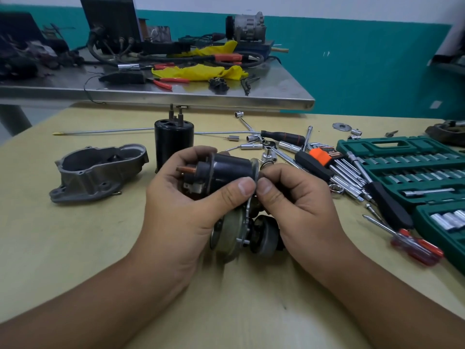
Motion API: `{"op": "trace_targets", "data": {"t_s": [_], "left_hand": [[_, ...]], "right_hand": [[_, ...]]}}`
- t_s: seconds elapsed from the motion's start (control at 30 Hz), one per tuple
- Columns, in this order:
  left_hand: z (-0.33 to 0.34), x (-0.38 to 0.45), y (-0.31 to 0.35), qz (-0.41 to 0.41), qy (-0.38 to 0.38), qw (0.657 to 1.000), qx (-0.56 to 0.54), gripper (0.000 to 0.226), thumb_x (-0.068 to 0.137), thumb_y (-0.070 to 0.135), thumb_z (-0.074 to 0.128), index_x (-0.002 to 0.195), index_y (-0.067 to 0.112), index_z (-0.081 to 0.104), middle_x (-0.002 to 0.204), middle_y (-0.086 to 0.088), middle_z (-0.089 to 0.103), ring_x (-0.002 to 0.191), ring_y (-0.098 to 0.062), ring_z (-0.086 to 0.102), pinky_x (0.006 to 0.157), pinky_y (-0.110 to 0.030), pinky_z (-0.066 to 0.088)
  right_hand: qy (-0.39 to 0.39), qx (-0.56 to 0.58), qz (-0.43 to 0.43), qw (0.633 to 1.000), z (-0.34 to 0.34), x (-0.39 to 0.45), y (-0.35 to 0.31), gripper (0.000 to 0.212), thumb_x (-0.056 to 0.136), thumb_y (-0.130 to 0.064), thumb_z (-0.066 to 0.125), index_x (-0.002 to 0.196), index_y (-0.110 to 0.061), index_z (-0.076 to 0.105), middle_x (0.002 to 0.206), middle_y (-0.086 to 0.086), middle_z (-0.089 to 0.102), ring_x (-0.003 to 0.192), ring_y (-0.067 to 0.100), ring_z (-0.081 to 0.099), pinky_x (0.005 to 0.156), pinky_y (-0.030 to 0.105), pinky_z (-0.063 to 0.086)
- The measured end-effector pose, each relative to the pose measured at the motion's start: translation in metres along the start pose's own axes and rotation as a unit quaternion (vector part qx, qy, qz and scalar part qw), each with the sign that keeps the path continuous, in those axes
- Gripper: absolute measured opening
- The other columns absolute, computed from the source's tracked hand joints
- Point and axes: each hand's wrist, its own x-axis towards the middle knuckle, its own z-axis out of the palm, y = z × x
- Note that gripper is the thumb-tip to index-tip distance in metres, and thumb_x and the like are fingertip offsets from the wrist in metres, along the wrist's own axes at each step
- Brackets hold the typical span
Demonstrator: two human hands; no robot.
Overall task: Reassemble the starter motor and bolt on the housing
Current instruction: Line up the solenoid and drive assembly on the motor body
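Note:
My left hand (186, 202) grips the starter assembly by its black solenoid (230, 172), whose copper terminal points left. Below the solenoid hang the grey gear body (230, 235) and the dark pinion drive (265, 238). My right hand (297, 200) pinches at the metal flange on the solenoid's right end, thumb against my left thumb; what it pinches is hidden. The grey cast housing (98, 170) lies open side up on the table to the left. The black cylindrical motor body (173, 142) stands upright behind my hands.
Sockets, a ratchet, hex keys (337, 167) and screwdrivers (412, 245) are scattered to the right, beside an open green socket case (412, 162). A long thin rod (108, 132) lies across the back. A steel bench (176, 94) with cables and pliers stands behind the wooden table.

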Motion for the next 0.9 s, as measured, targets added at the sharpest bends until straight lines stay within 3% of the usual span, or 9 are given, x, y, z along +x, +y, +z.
{"op": "trace_targets", "data": {"t_s": [0.07,0.17,0.27,0.5,0.73,0.9], "left_hand": [[0.004,-0.003,0.002,0.026,-0.019,0.999,0.017,0.061,0.061,0.021,0.093,0.114,0.022,0.064,0.109,-0.001,0.077,0.097,-0.018,0.076,0.079,-0.028,0.06],[0.009,-0.003,0.002,0.049,-0.036,0.998,0.011,0.061,0.064,0.015,0.091,0.116,0.023,0.059,0.112,0.0,0.074,0.098,-0.015,0.075,0.08,-0.025,0.06],[0.008,0.0,0.001,0.051,-0.053,0.997,0.011,0.067,0.061,0.012,0.093,0.115,0.027,0.055,0.109,-0.001,0.075,0.096,-0.018,0.076,0.079,-0.028,0.061],[0.006,0.003,-0.004,0.058,-0.054,0.996,0.037,0.076,0.058,-0.007,0.093,0.115,0.023,0.053,0.089,0.009,0.074,0.079,-0.009,0.075,0.068,-0.024,0.06],[0.007,0.004,-0.009,0.044,-0.013,0.999,0.019,0.07,0.057,-0.001,0.091,0.111,0.026,0.055,0.085,0.008,0.074,0.076,-0.01,0.074,0.067,-0.025,0.059],[0.005,0.006,-0.011,0.027,-0.006,1.0,0.002,0.07,0.055,0.001,0.092,0.11,0.025,0.056,0.082,0.007,0.072,0.074,-0.008,0.072,0.066,-0.023,0.058]], "right_hand": [[0.007,0.008,-0.009,1.0,0.002,0.0,0.001,0.015,0.094,-0.015,0.058,0.082,-0.009,0.064,0.071,-0.006,0.058,0.068,0.011,0.053,0.064,0.029,0.045],[0.013,0.011,-0.023,1.0,0.004,-0.001,0.003,0.017,0.095,-0.014,0.057,0.084,-0.002,0.063,0.078,0.016,0.06,0.074,0.034,0.056,0.067,0.053,0.05],[0.015,0.004,-0.024,1.0,0.005,-0.001,0.004,0.017,0.096,-0.012,0.056,0.085,-0.001,0.063,0.082,0.022,0.06,0.079,0.04,0.058,0.072,0.061,0.049],[0.007,0.005,-0.003,1.0,0.005,0.0,0.002,0.016,0.095,-0.012,0.056,0.081,-0.013,0.065,0.077,0.005,0.062,0.077,0.019,0.056,0.071,0.042,0.049],[-0.012,-0.023,-0.004,1.0,0.004,0.003,-0.003,0.013,0.091,-0.014,0.061,0.081,-0.011,0.069,0.072,-0.011,0.061,0.07,0.008,0.056,0.068,0.021,0.043],[-0.023,-0.031,-0.014,0.999,-0.001,0.002,-0.006,0.013,0.089,-0.014,0.066,0.086,-0.005,0.074,0.078,-0.001,0.067,0.076,0.016,0.063,0.07,0.028,0.048]]}}
